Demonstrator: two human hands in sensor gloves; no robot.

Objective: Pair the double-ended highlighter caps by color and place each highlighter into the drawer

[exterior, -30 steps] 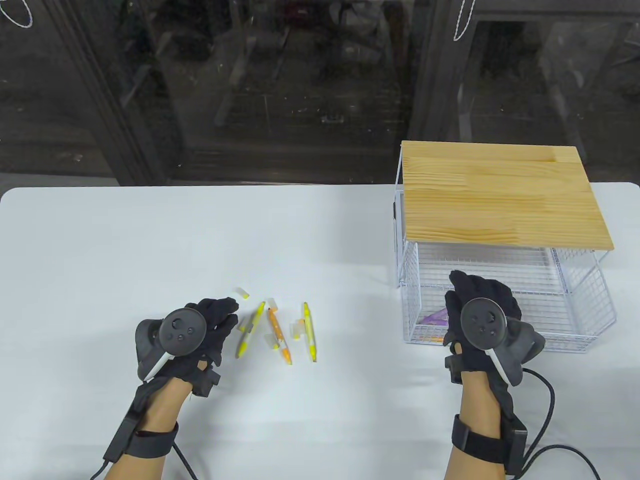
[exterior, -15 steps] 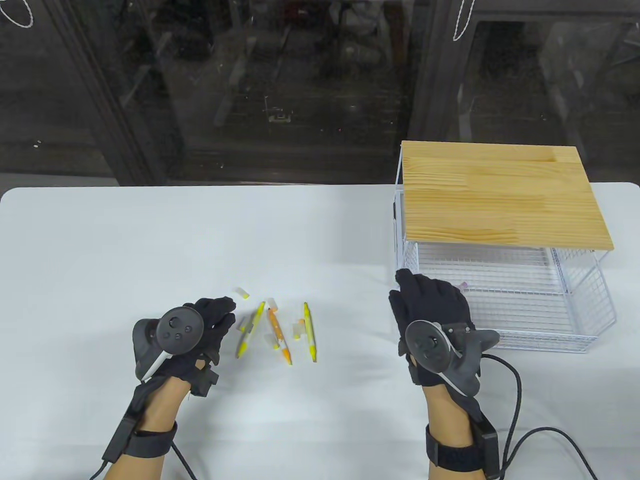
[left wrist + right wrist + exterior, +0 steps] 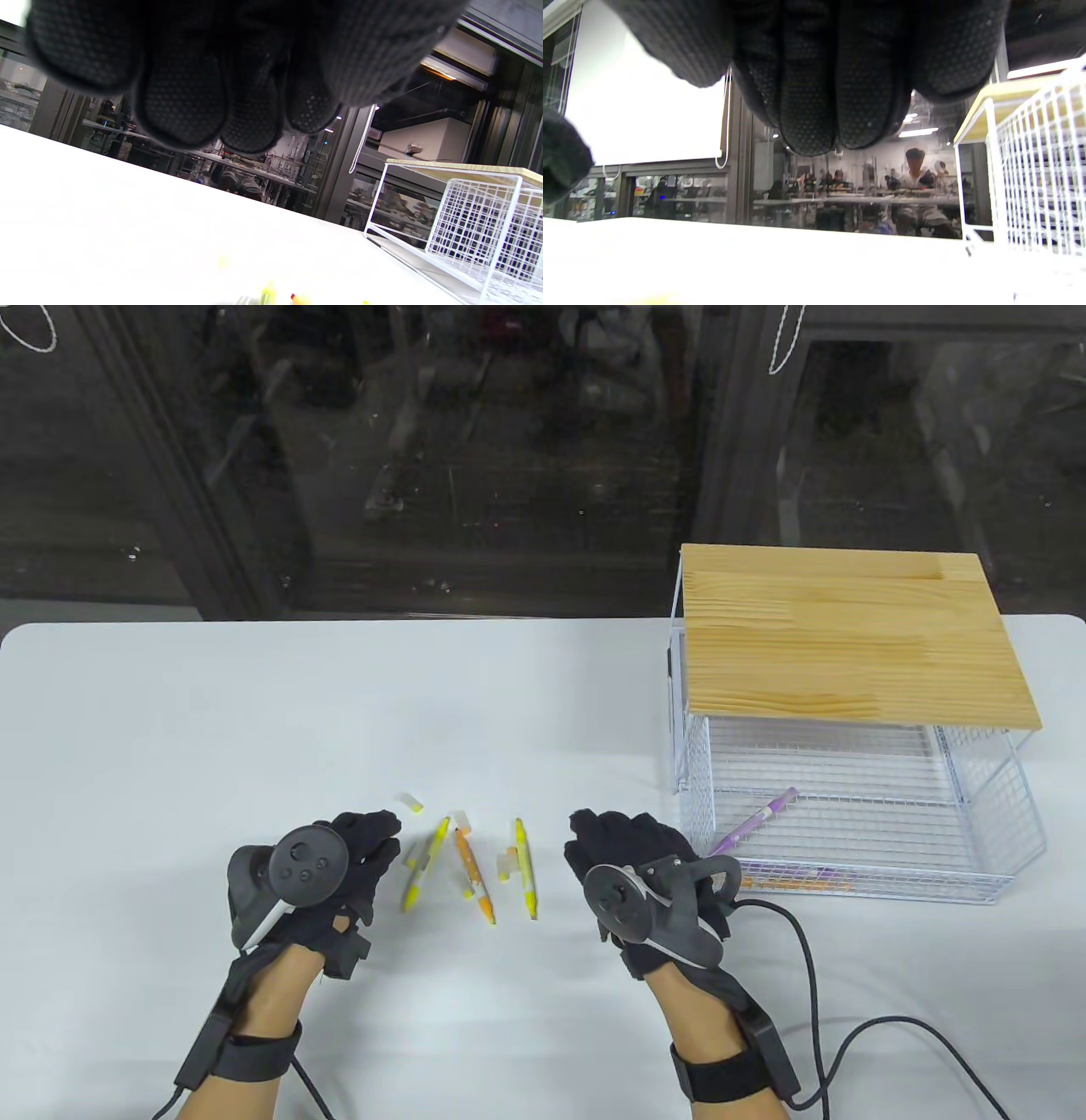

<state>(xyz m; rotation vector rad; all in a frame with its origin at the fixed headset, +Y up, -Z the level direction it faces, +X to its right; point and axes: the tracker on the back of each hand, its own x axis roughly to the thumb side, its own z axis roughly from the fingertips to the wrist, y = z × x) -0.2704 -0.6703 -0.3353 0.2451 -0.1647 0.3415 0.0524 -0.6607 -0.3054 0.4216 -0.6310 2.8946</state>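
Observation:
Three uncapped highlighters lie side by side on the white table: a yellow one [image 3: 422, 864], an orange one [image 3: 473, 875] and another yellow one [image 3: 526, 869]. Loose pale caps [image 3: 411, 802] lie scattered among them. My left hand [image 3: 361, 848] rests just left of the pens, fingers relaxed, holding nothing. My right hand [image 3: 615, 840] hovers between the pens and the wire drawer [image 3: 993, 848], empty, fingers loosely extended. A purple highlighter [image 3: 755, 821] lies in the pulled-out drawer, with another pen [image 3: 793, 884] at its front edge.
The drawer sits under a wooden-topped wire shelf [image 3: 848, 632] at the table's right. A black cable [image 3: 848, 1035] trails from my right wrist across the table's near right. Dark glass panels stand behind the table's far edge.
My right hand left the drawer and moved left toward the pens, leaving the purple highlighter lying in the drawer. My left hand has stayed in place.

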